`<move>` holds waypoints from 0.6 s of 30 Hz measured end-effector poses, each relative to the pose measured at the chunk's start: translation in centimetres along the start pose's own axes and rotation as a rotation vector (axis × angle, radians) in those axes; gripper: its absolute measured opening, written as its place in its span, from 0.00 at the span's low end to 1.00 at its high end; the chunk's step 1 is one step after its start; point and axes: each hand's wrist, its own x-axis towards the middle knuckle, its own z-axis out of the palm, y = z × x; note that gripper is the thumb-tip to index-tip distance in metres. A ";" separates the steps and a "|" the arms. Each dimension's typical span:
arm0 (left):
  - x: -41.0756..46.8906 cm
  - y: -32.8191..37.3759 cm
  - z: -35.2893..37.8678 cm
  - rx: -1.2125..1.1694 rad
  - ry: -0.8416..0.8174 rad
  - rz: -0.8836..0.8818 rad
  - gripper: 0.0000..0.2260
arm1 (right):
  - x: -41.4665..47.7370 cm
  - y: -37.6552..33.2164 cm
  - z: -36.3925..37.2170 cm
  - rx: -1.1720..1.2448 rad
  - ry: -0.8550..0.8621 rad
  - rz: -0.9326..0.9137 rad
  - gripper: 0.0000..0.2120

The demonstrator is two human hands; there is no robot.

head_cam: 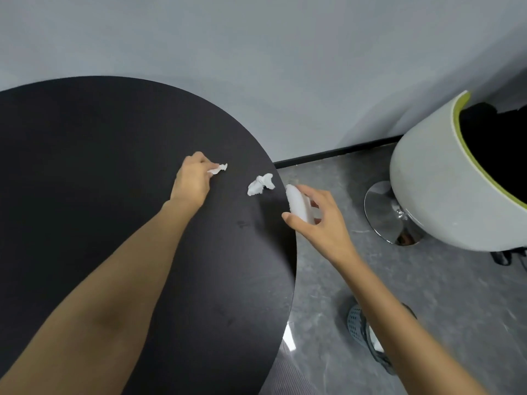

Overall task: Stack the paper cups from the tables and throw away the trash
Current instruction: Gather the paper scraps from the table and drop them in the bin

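Soft, even indoor light, fairly bright, source probably overhead and out of frame. Matte black table (85,166) reads dark, only faint arm shadows on it. Glare on the chrome chair base (380,215). Right hand (322,226) slightly motion-blurred. Heavy wide-angle bending at edges — baseboard (336,152) curves.

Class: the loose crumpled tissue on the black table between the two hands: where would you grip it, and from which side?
Probably from above, pinching the raised folds at the middle of the crumpled tissue. It lies low on the table, so its thin edges offer little, while the bunched ridge stands up.
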 end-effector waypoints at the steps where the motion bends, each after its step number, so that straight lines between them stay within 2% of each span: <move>1: -0.3 0.1 -0.1 -0.002 0.008 -0.037 0.12 | -0.4 0.3 -0.4 0.003 0.008 0.010 0.27; 4: -1.5 0.8 -0.5 0.004 -0.007 -0.133 0.09 | -2.2 1.2 -1.5 0.013 0.036 0.028 0.26; 7: -3.2 1.8 -1.2 0.001 0.017 -0.132 0.08 | -4.6 1.5 -2.5 0.028 0.078 0.039 0.27; 13: -6.8 5.3 -2.6 -0.049 0.099 0.018 0.07 | -10.8 2.1 -4.4 0.054 0.219 0.075 0.28; 18: -9.6 10.6 -1.0 -0.056 0.039 0.180 0.08 | -16.1 4.5 -6.9 0.061 0.348 0.150 0.27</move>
